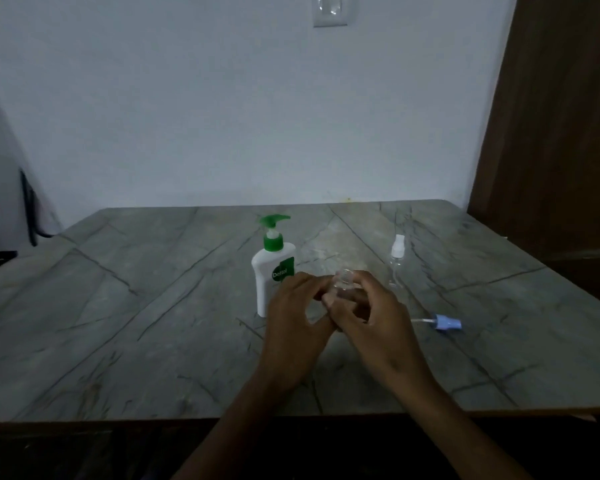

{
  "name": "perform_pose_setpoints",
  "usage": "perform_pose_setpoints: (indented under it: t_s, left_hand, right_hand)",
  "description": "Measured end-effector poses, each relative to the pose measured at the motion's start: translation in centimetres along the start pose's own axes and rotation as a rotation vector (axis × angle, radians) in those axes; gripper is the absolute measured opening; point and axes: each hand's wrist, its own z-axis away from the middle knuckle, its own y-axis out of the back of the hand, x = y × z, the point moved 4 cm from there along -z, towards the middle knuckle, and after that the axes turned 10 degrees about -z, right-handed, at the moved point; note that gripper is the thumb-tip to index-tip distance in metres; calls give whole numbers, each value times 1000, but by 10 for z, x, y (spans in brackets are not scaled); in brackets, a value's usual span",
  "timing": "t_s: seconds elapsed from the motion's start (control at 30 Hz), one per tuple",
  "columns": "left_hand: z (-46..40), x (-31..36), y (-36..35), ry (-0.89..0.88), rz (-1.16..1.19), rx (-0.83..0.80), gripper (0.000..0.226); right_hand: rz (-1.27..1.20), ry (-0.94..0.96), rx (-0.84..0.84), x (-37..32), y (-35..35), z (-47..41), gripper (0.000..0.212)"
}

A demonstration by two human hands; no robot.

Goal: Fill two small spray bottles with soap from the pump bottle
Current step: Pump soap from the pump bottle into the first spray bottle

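Note:
A white pump bottle (270,271) with a green pump head stands upright at the table's middle. Just right of it, my left hand (293,318) and my right hand (369,315) both hold a small clear spray bottle (343,280); its open neck shows above my fingers, the body is mostly hidden. Its blue spray cap (447,322) with dip tube lies on the table to the right. A second clear spray bottle (396,259) with a white cap stands upright further back on the right.
The grey marble-patterned table (118,323) runs to a white wall at the back. A brown wooden door or cabinet (551,133) rises at the right edge. Dark objects sit off the table's left side.

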Motion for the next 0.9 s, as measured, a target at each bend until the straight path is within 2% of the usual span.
perform_pose_setpoints:
  t_s: [0.13, 0.2, 0.3, 0.43, 0.5, 0.6, 0.67, 0.9]
  left_hand:
    - [5, 3, 11, 31, -29, -16, 53]
    - [8, 6, 28, 3, -70, 16, 56]
    - [-8, 12, 67, -104, -129, 198, 38]
    - [-84, 15, 105, -21, -136, 391, 16]
    - [-127, 9, 103, 67, -128, 313, 17]
    - [-174, -20, 71, 283, -116, -12, 25]
    - [-186, -40, 46, 416, -120, -167, 24]
    - [-188, -67, 15, 521, -211, -265, 16]
  right_hand:
    - [-24, -13, 54, 8, -12, -13, 7]
    - [70, 19, 48, 13, -9, -27, 15]
    - [178, 65, 15, 22, -4, -51, 17]
    - [202, 119, 6, 27, -14, -82, 15]
    - [200, 106, 13, 31, -26, -91, 19]
    - [191, 98, 25, 38, -38, -97, 21]
    - [169, 117, 41, 36, -42, -100, 19]
    - [231, 259, 99, 19, -46, -115, 22]
